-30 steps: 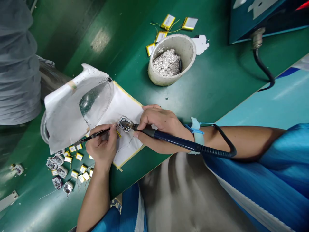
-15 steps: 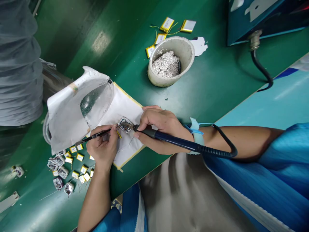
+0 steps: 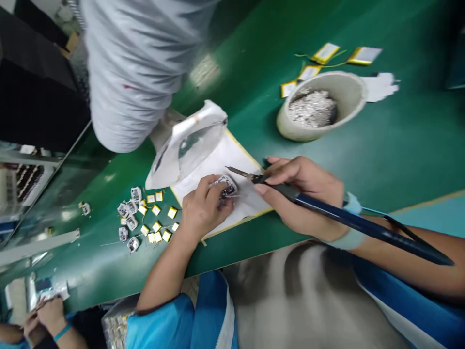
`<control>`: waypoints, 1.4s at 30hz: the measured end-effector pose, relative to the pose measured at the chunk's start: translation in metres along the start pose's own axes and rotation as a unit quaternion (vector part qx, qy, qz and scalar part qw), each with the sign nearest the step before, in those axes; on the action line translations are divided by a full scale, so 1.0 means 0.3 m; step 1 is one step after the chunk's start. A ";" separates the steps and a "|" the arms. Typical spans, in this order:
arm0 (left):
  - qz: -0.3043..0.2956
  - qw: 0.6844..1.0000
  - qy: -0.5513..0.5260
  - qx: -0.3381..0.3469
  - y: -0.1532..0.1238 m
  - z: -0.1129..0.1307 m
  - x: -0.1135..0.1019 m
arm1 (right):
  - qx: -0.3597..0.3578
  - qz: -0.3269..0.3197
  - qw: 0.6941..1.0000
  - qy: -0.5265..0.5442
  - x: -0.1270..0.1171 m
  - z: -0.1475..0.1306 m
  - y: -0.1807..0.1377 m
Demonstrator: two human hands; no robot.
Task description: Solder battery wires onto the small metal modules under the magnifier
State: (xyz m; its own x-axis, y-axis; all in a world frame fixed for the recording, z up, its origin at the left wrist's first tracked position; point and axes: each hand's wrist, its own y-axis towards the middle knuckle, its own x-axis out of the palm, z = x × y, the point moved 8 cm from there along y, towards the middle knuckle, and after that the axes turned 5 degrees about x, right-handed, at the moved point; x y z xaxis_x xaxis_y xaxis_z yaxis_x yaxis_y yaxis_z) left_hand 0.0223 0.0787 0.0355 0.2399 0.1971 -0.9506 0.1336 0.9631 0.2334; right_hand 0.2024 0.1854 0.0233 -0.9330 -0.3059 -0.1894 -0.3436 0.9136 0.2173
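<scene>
Head view: the left hand [image 3: 203,206] is pinching the case [image 3: 229,186], thumb lying over it and fingers curling round its near and left sides. The case is sitting over the white sheet [image 3: 238,157], near the middle of the scene. The right hand [image 3: 305,198] is gripping the iron [image 3: 337,215], fingers closing round its handle; the tip is pointing left, just beyond the case's far side, though blur is perhaps hiding its exact height above the sheet. Small cells [image 3: 156,210] and other cases [image 3: 132,244] are lying to the left on the green table [image 3: 247,111]. To the far right, a pot [image 3: 301,131] of silvery bits [image 3: 308,109] is standing beside large cells [image 3: 364,55]. A grey duct [image 3: 134,72] is hanging at far left.
</scene>
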 end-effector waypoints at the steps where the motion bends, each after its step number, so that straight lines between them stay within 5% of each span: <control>1: 0.005 1.000 -0.003 0.005 -0.020 -0.004 -0.020 | -0.001 0.003 1.000 0.000 -0.001 0.001 -0.003; 5: 0.038 0.999 0.000 -0.014 -0.159 -0.142 -0.171 | -0.003 0.013 1.000 -0.014 -0.001 0.008 -0.007; 9: 0.108 0.984 0.077 -0.116 -0.298 -0.465 -0.346 | -0.022 0.011 0.999 -0.024 0.013 0.008 -0.009; 12: 0.129 0.974 0.110 -0.151 -0.330 -0.646 -0.402 | -0.007 0.019 0.999 -0.045 0.016 0.022 -0.013; 14: 0.108 0.975 0.117 -0.155 -0.312 -0.690 -0.393 | 0.012 0.018 0.998 -0.055 0.020 0.036 -0.016; 20: -0.160 0.980 0.082 -0.087 -0.197 -0.579 -0.191 | 0.009 0.029 0.998 -0.063 0.024 0.041 -0.013; 23: -0.223 0.965 0.101 -0.092 -0.178 -0.559 -0.157 | -0.008 0.038 0.998 -0.052 0.023 0.026 -0.002; 28: -0.214 0.964 0.116 -0.102 -0.173 -0.553 -0.199 | -0.033 0.024 0.999 -0.021 0.024 0.001 0.009; 34: -0.137 0.975 0.072 -0.158 -0.171 -0.535 -0.204 | 0.013 0.018 1.000 -0.014 0.012 0.030 0.001; 42: -0.058 0.983 0.083 -0.151 -0.164 -0.476 -0.215 | -0.031 0.018 0.999 0.017 0.001 -0.011 0.020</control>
State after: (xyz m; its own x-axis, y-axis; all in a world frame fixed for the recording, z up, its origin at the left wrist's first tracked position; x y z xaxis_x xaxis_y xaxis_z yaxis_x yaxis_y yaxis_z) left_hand -0.1370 0.0448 0.0560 0.0765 0.0854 -0.9934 -0.1472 0.9864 0.0734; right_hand 0.1999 0.1899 0.0277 -0.9477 -0.2826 -0.1486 -0.3145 0.9064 0.2819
